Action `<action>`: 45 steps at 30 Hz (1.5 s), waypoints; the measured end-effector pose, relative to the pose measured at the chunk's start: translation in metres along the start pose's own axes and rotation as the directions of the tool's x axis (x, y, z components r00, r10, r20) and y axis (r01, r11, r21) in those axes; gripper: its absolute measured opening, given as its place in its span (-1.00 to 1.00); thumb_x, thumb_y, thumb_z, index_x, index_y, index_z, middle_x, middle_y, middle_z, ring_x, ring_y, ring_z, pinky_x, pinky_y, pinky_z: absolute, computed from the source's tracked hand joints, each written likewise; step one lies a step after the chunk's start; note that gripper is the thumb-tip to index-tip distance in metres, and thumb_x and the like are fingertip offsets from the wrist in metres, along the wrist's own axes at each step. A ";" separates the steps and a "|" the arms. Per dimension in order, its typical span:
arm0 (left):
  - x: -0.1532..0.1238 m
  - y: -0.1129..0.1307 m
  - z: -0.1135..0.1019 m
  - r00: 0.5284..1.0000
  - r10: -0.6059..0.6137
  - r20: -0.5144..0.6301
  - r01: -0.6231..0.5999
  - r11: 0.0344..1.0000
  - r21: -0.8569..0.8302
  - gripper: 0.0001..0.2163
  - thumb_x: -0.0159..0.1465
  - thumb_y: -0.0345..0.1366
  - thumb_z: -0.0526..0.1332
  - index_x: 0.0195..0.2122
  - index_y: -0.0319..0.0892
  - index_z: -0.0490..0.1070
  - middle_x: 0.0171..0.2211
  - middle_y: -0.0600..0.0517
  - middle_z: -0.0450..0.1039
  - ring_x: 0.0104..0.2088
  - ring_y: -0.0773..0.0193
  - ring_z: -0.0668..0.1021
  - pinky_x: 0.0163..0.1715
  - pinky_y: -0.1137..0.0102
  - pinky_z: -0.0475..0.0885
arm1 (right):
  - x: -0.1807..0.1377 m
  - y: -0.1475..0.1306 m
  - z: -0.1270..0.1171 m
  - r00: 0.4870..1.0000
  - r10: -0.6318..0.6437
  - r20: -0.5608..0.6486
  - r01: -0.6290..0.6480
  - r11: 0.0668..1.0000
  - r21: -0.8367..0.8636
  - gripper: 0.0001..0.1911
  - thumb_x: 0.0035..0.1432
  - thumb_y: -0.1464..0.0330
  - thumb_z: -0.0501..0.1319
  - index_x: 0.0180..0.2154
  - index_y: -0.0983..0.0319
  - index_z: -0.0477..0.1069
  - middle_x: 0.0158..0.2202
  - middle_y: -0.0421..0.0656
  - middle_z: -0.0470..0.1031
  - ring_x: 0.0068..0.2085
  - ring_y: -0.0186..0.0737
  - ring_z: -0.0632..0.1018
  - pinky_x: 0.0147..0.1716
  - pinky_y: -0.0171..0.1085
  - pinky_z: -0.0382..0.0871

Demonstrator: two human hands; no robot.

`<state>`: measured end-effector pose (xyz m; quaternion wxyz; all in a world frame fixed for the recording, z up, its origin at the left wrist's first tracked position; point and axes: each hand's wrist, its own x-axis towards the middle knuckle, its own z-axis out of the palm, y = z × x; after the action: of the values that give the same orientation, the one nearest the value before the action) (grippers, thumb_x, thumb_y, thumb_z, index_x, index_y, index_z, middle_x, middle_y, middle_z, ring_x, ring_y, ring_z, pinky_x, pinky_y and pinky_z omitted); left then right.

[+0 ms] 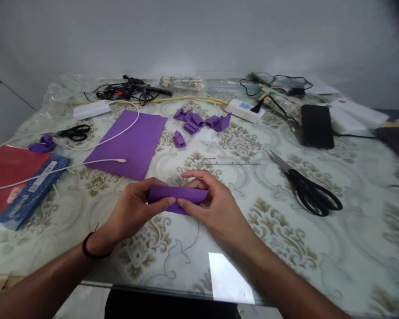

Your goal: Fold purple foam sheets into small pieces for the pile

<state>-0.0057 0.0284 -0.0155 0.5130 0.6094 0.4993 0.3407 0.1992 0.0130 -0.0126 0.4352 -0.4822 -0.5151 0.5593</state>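
Between my two hands is a small piece of purple paper (177, 192), partly folded over along its length. My left hand (136, 206) grips its left end, thumb on the near face. At the other end my right hand (213, 201) pinches it, with the thumb close to the left thumb and the index finger raised above the paper. The fingers behind the paper are partly hidden. Beyond my hands lie several folded purple paper pieces (193, 122). Larger purple sheets (129, 141) lie flat to the left, and a clear ruler (232, 163) lies just past my right hand.
Black-handled scissors (307, 188) lie at right, partly open; smaller scissors (75, 132) lie at left. A white cable (113, 161) crosses the purple sheets. A power strip (246, 110), a black phone (317, 126) and a red-and-blue packet (26, 186) are also on the patterned table (279, 283).
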 end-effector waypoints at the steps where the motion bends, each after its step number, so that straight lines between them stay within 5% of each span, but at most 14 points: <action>1: 0.000 0.000 -0.001 1.000 -0.019 0.014 0.019 1.000 -0.009 -0.84 0.22 -0.18 0.48 -0.28 -0.15 0.65 -0.46 0.10 0.53 -0.45 0.32 0.49 -0.44 0.46 0.37 | 0.000 0.000 0.000 1.000 -0.019 -0.002 0.019 1.000 -0.003 -0.56 0.13 0.39 0.40 0.04 0.09 0.44 -0.31 -0.25 0.57 -0.28 -0.20 0.59 -0.26 -0.22 0.48; 6: 0.002 0.004 -0.004 0.993 -0.096 0.076 0.093 0.995 0.035 -0.80 0.24 -0.14 0.46 -0.28 -0.18 0.68 -0.44 0.07 0.57 -0.45 0.32 0.47 -0.45 0.45 0.32 | -0.003 -0.001 -0.002 0.999 -0.035 0.005 0.035 0.994 -0.103 -0.66 0.16 0.41 0.36 -0.01 0.09 0.47 -0.30 -0.24 0.56 -0.31 -0.21 0.58 -0.30 -0.25 0.45; 12: 0.000 0.014 -0.003 0.993 -0.058 0.107 0.040 0.986 0.162 -0.81 0.27 -0.19 0.38 -0.37 -0.21 0.60 -0.55 0.15 0.37 -0.51 0.39 0.31 -0.54 0.48 0.15 | -0.003 -0.004 0.000 1.000 -0.008 -0.002 0.007 0.979 -0.204 -0.73 0.08 0.41 0.34 -0.14 0.12 0.42 -0.32 -0.26 0.50 -0.39 -0.27 0.49 -0.42 -0.30 0.35; 21: 0.001 0.014 -0.005 0.992 -0.092 0.084 0.080 0.988 0.134 -0.80 0.25 -0.18 0.36 -0.39 -0.23 0.56 -0.55 0.14 0.33 -0.53 0.39 0.30 -0.55 0.49 0.16 | 0.001 -0.003 -0.012 0.999 0.042 0.018 -0.039 0.991 -0.126 -0.71 0.10 0.38 0.34 -0.13 0.11 0.35 -0.33 -0.26 0.60 -0.35 -0.23 0.55 -0.35 -0.28 0.40; 27: 0.003 0.013 -0.010 0.995 -0.099 -0.012 0.100 0.990 0.102 -0.77 0.22 -0.15 0.41 -0.40 -0.23 0.61 -0.59 0.13 0.37 -0.57 0.38 0.35 -0.58 0.49 0.22 | 0.006 -0.002 -0.026 1.000 -0.024 -0.015 0.022 0.992 -0.121 -0.70 0.08 0.39 0.37 -0.14 0.13 0.38 -0.43 -0.30 0.59 -0.32 -0.21 0.60 -0.15 -0.19 0.45; 33: 0.006 0.014 -0.015 0.979 -0.110 -0.172 0.093 0.990 -0.101 -0.78 0.11 -0.17 0.51 -0.39 -0.24 0.66 -0.48 0.04 0.58 -0.47 0.25 0.55 -0.46 0.42 0.47 | 0.012 -0.010 -0.041 0.994 -0.089 -0.061 0.088 0.996 -0.022 -0.67 0.09 0.40 0.39 -0.09 0.17 0.42 -0.29 -0.17 0.66 -0.22 -0.16 0.64 -0.16 -0.19 0.51; 38: 0.003 0.010 -0.010 0.986 -0.135 -0.093 0.126 0.987 -0.103 -0.80 0.15 -0.17 0.49 -0.36 -0.22 0.68 -0.47 0.05 0.61 -0.48 0.27 0.55 -0.44 0.42 0.47 | 0.004 -0.006 -0.024 0.994 -0.075 0.083 0.070 0.996 0.056 -0.79 0.22 0.29 0.37 -0.11 0.19 0.55 -0.23 -0.15 0.64 -0.19 -0.17 0.63 -0.15 -0.20 0.52; 45: -0.001 0.007 -0.001 0.977 -0.213 0.025 0.214 0.967 -0.134 -0.81 0.17 -0.18 0.49 -0.34 -0.21 0.70 -0.47 0.05 0.63 -0.50 0.32 0.53 -0.47 0.47 0.40 | -0.005 0.002 0.002 0.999 0.046 0.028 -0.048 0.996 0.078 -0.83 0.23 0.25 0.38 -0.25 0.22 0.61 -0.30 -0.14 0.67 -0.29 -0.15 0.64 -0.27 -0.21 0.53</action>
<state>-0.0049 0.0282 -0.0087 0.5897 0.5174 0.5350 0.3135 0.1976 0.0078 -0.0145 0.4340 -0.4691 -0.4868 0.5955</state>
